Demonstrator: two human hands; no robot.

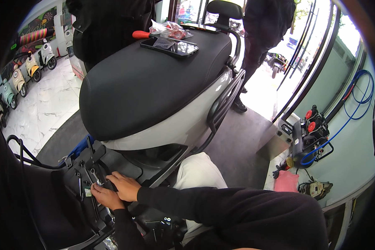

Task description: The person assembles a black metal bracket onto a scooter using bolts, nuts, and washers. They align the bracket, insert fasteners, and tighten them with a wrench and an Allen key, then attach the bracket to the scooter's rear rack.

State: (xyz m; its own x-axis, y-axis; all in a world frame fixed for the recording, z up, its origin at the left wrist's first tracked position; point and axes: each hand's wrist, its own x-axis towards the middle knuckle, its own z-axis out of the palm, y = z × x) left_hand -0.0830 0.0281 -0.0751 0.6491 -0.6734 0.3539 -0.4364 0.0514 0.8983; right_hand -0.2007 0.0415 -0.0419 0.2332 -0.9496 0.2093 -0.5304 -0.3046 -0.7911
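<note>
Low in the scooter's footwell, my left hand (106, 197) and my right hand (124, 186) work side by side, nearly touching. My left fingers are closed at a small metal piece, mostly hidden by the hand. The bent fingers of my right hand press together by a dark upright bracket (98, 157); what they grip cannot be made out. A wrench with a ring end (93, 171) stands out just beyond my fingertips. Another wrench (80, 183) lies to the left on the dark floorboard. Above my hands is the scooter's black seat (141, 87) over a pale body panel (175, 123).
On the seat lie a phone (171, 46), a red handle (141, 34) and a plastic bag (171, 30). Loose nuts (167, 219) sit below my right sleeve. Two people in dark clothes stand beyond the scooter. An air compressor (310, 135) with a blue hose (341, 131) is at right.
</note>
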